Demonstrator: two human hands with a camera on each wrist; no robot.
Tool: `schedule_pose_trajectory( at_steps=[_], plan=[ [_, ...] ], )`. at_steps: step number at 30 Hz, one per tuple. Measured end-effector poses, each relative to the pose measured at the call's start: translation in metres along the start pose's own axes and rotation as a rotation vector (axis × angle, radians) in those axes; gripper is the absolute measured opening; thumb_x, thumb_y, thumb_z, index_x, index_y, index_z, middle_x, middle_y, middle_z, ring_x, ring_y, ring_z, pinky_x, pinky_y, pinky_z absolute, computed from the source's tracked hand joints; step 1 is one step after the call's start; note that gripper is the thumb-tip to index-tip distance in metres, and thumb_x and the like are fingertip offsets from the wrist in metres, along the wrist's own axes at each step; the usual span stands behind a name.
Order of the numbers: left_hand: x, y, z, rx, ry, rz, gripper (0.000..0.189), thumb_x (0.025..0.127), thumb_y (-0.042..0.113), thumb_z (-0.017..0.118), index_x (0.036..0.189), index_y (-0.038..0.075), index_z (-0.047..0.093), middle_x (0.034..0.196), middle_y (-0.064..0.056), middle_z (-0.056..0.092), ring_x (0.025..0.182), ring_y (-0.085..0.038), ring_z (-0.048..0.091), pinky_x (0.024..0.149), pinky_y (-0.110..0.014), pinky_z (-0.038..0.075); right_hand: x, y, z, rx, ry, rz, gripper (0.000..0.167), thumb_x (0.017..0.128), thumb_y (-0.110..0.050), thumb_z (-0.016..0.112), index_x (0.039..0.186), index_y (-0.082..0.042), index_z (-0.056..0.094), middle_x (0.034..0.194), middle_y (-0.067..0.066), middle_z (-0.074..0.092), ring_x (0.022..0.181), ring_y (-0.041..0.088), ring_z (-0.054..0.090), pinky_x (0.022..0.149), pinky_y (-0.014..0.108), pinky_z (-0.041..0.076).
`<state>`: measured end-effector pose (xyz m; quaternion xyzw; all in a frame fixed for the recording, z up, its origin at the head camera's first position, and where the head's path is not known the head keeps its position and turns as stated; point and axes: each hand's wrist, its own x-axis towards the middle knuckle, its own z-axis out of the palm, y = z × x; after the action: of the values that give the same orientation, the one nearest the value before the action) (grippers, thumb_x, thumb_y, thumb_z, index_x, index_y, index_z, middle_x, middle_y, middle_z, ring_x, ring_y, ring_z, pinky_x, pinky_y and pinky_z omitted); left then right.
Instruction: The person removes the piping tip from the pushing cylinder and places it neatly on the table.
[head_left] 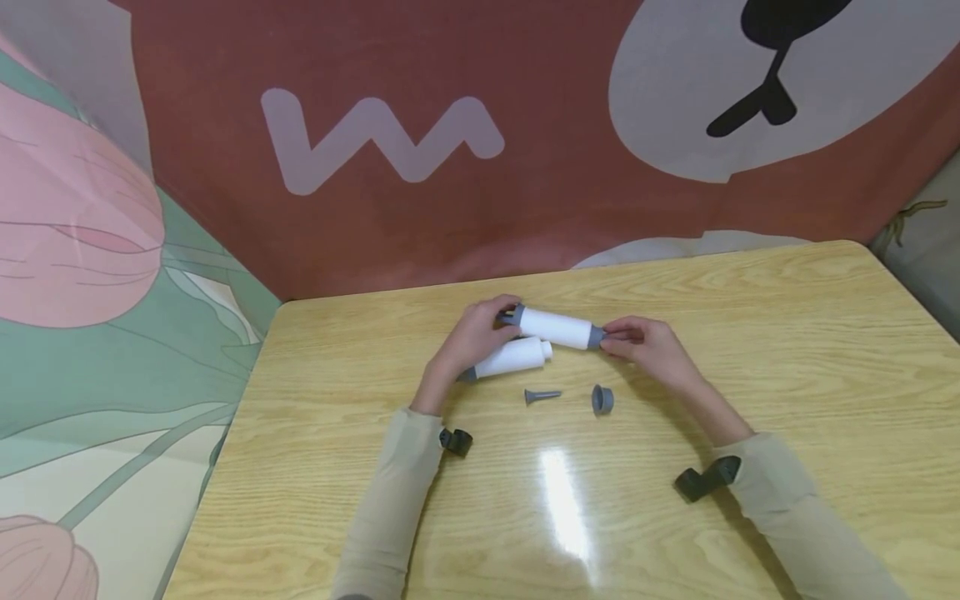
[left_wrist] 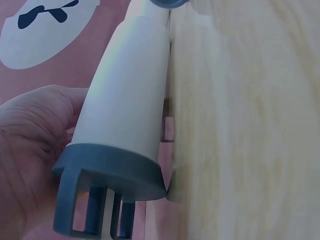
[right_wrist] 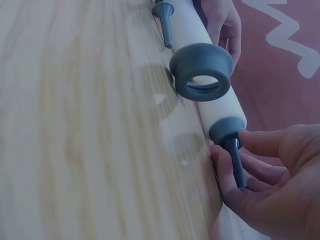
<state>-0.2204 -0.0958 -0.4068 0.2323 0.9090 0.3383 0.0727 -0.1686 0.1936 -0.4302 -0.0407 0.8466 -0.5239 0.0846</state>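
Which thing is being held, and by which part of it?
The farther white tube: left hand at its grey end piece, right hand at its grey nozzle.

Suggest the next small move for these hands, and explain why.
Probably the right hand should give the grey collar a small twist to check its fit: that hand is already at the nozzle projecting from the collar, while the left hand holds the opposite end of the white tube.

Bottle (head_left: 557, 327) behind second bottle (head_left: 512, 357); nozzle (head_left: 540, 397) left of ring (head_left: 607, 400).
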Motion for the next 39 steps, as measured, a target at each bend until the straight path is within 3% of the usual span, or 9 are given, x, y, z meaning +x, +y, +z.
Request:
schedule_pose_trajectory(
  at_steps=[4, 11, 18, 26, 33, 39],
  plan=[
    [-0.001, 0.001, 0.001, -0.009, -0.014, -0.01, 0.051, 0.101, 0.016, 0.07, 0.148, 0.004, 0.055, 0.14, -0.014, 0.063, 0.122, -0.025, 0.063, 0.102, -0.039, 0.052, 0.001, 0.0, 0.003, 0.054, -0.003, 0.011, 0.039, 0.101, -0.011, 0.069, 0.13, 0.013, 0.061, 0.12, 0.028, 0.069, 0.099, 0.018, 0.07, 0.081, 0.021, 0.058],
    [-0.001, 0.003, 0.002, 0.002, -0.006, -0.016, 0.049, 0.102, 0.015, 0.069, 0.147, 0.004, 0.056, 0.14, -0.014, 0.063, 0.123, -0.025, 0.062, 0.102, -0.039, 0.052, 0.0, -0.002, 0.006, 0.044, 0.015, -0.005, 0.036, 0.1, -0.008, 0.07, 0.129, 0.013, 0.062, 0.119, 0.028, 0.069, 0.098, 0.017, 0.07, 0.082, 0.019, 0.056],
    [-0.001, 0.007, 0.003, 0.015, 0.024, -0.015, 0.047, 0.101, 0.011, 0.069, 0.145, 0.003, 0.057, 0.14, -0.015, 0.063, 0.124, -0.027, 0.061, 0.101, -0.041, 0.052, -0.002, -0.004, 0.01, 0.16, 0.036, 0.022, 0.036, 0.1, -0.006, 0.069, 0.129, 0.014, 0.061, 0.126, 0.032, 0.064, 0.094, 0.01, 0.069, 0.085, 0.023, 0.059],
    [-0.003, 0.016, -0.003, 0.01, 0.101, 0.014, 0.052, 0.096, 0.009, 0.076, 0.144, 0.002, 0.058, 0.136, -0.016, 0.066, 0.117, -0.025, 0.064, 0.097, -0.04, 0.054, -0.002, -0.006, 0.004, 0.109, 0.16, -0.026, 0.038, 0.1, -0.016, 0.071, 0.129, 0.007, 0.065, 0.124, 0.023, 0.067, 0.092, 0.001, 0.064, 0.08, 0.019, 0.057],
    [-0.006, 0.023, -0.008, 0.04, 0.165, 0.059, 0.054, 0.092, 0.014, 0.081, 0.141, 0.003, 0.061, 0.127, -0.014, 0.071, 0.101, -0.023, 0.066, 0.087, -0.04, 0.055, -0.004, -0.013, -0.002, 0.447, 0.126, -0.058, 0.043, 0.1, -0.008, 0.069, 0.131, 0.018, 0.056, 0.109, -0.001, 0.068, 0.087, 0.007, 0.073, 0.086, 0.029, 0.06],
    [-0.007, 0.03, -0.009, 0.104, 0.219, 0.136, 0.052, 0.091, 0.017, 0.083, 0.138, 0.003, 0.065, 0.129, -0.013, 0.07, 0.112, -0.025, 0.069, 0.094, -0.041, 0.055, -0.008, -0.021, -0.007, 0.523, 0.128, -0.044, 0.045, 0.097, -0.01, 0.074, 0.131, 0.015, 0.057, 0.104, -0.006, 0.073, 0.086, 0.01, 0.074, 0.085, 0.03, 0.06]
  ],
)
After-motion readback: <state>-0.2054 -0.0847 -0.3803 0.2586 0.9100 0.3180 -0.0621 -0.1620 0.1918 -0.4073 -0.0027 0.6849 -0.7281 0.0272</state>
